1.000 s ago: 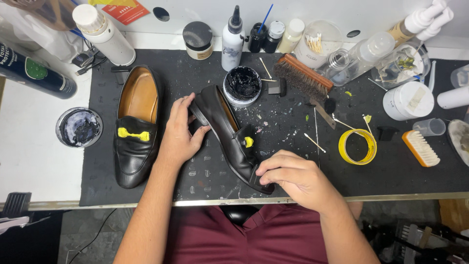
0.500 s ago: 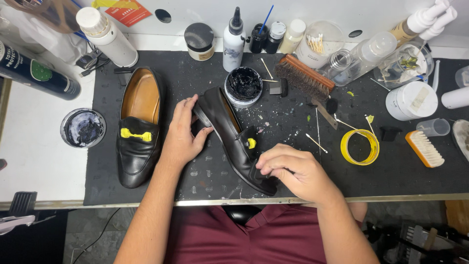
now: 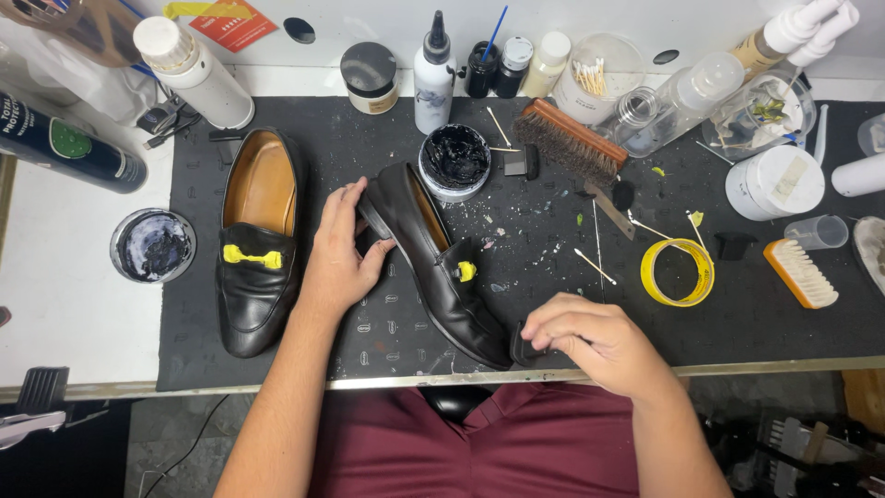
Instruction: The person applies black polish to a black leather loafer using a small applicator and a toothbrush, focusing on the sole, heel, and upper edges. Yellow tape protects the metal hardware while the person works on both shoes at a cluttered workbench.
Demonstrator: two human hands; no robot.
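Black loafer (image 3: 433,263) unmoved, right hand (image 3: 599,341) lower

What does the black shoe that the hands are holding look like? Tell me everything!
The black shoe is a glossy, leather-looking loafer lying tilted on its side on the dark mat, heel away from the person, toe near the table edge. Its lining looks tan, and yellow tape covers the strap ornament. The left hand grips the heel. The right hand presses a small dark applicator against the toe.
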